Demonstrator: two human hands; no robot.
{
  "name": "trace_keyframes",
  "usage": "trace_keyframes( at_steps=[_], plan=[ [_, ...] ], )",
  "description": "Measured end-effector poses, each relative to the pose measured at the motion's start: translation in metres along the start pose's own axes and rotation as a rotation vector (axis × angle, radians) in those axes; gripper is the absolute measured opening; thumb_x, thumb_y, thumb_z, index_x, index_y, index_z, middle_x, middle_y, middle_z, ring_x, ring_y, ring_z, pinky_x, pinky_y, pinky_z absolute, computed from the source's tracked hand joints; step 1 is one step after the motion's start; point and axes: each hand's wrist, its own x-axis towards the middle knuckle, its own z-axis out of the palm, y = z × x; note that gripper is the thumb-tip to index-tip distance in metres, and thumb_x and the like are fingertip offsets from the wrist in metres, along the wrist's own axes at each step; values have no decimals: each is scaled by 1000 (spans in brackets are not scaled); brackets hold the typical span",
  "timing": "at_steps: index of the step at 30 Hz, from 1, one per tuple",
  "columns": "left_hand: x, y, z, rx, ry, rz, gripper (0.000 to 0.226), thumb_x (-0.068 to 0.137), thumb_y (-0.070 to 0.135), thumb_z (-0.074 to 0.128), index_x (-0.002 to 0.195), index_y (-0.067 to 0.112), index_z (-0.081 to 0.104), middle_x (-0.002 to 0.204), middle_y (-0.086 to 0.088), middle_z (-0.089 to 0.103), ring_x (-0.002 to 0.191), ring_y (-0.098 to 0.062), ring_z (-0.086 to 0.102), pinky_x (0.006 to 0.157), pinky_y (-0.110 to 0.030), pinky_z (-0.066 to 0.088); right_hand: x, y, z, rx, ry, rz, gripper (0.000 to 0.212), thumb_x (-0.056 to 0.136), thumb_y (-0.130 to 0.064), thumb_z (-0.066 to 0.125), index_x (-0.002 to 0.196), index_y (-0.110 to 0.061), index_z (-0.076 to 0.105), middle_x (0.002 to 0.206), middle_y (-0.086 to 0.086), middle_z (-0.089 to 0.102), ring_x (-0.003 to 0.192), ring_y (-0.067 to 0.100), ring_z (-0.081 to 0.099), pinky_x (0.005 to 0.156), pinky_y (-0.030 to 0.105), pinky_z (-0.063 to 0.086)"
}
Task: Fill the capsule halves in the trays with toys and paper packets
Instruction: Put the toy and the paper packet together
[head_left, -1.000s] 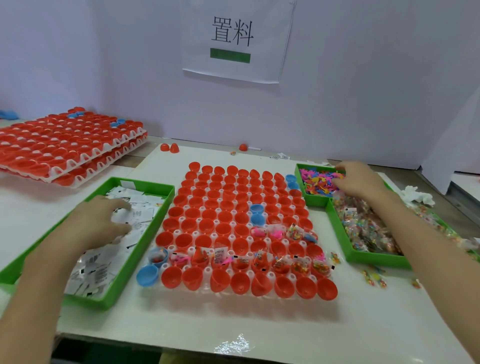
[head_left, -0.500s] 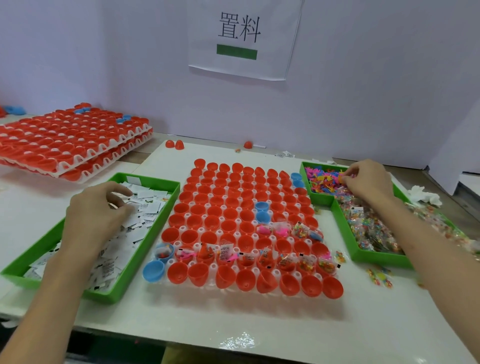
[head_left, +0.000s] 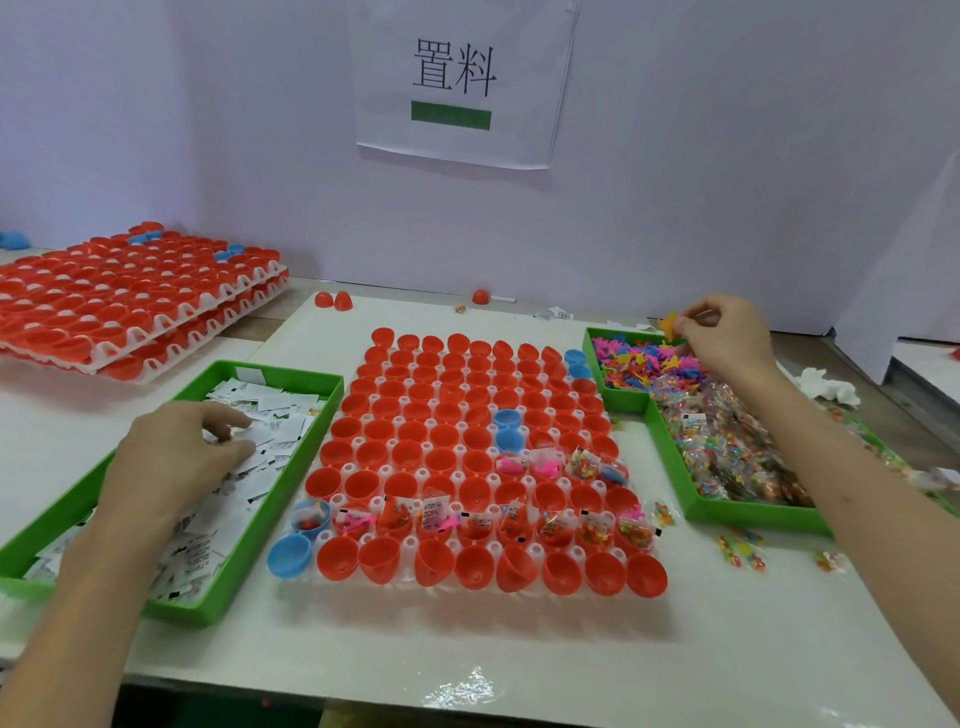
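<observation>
Head cam: pick-up step. My right hand (head_left: 727, 338) pinches an orange toy (head_left: 669, 325) just above the toy bin (head_left: 592, 353), long axis roughly upright, tip up. My left hand (head_left: 176, 452) curls onto the paper packets (head_left: 280, 421); can't tell if it's got one. Next, I reckon both go into an empty capsule half (head_left: 363, 483).

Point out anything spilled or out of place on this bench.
A few small toy packets lie loose on the table, outside the green tray of packets on the right. Three red capsule halves sit stray at the table's far edge, away from the capsule tray. Nothing looks damaged.
</observation>
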Motion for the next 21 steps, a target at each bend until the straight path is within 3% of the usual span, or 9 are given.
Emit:
trace_keyframes(
  at_steps=[4, 7, 9, 12, 16, 21],
  plan=[
    [2, 1, 1, -15, -33, 0, 12, 84, 8, 77, 93, 15, 78, 78, 0, 71, 69, -22, 66, 69, -34, 45, -11, -14, -5, 187, -33, -20, 13, 95, -4, 61, 95, -15, 67, 81, 3, 70, 54, 3, 67, 61, 24, 55],
    [2, 1, 1, -28, -29, -10, 10, 85, 8, 76, 89, 16, 77, 73, -2, 70, 62, -22, 66, 62, -30, 44, -26, -29, -10, 312, -125, -20, 28, 96, 1, 53, 101, -21, 69, 84, 6, 69, 61, 6, 70, 60, 17, 55],
    [1, 1, 0, -24, -28, -12, 8, 84, 11, 79, 84, 18, 76, 72, -3, 69, 64, -22, 65, 60, -30, 42, -37, -38, -11, 377, -174, -3, 33, 95, 2, 50, 97, -21, 73, 83, 3, 71, 65, 11, 72, 64, 19, 57],
    [-1, 4, -1, -36, -20, -18, 14, 80, 22, 84, 74, 20, 72, 76, -3, 68, 69, -23, 62, 61, -33, 41, -57, -52, -15, 484, -209, 23, 34, 94, 4, 49, 86, -18, 74, 77, -1, 75, 69, 16, 73, 68, 23, 59],
    [-5, 7, -3, -56, -19, -25, 18, 79, 25, 85, 69, 21, 70, 75, 0, 70, 62, -24, 67, 62, -33, 47, -84, -66, -14, 643, -272, 88, 34, 92, 7, 44, 87, -12, 71, 69, 2, 73, 69, 15, 72, 71, 26, 57],
    [-15, 20, -12, -206, 148, 34, 19, 83, 32, 80, 76, 25, 64, 82, -1, 72, 74, -18, 67, 74, -42, 55, -115, -82, -11, 880, -336, 234, 30, 90, 10, 42, 90, -5, 68, 74, 0, 73, 63, 15, 69, 64, 24, 57]
  ],
)
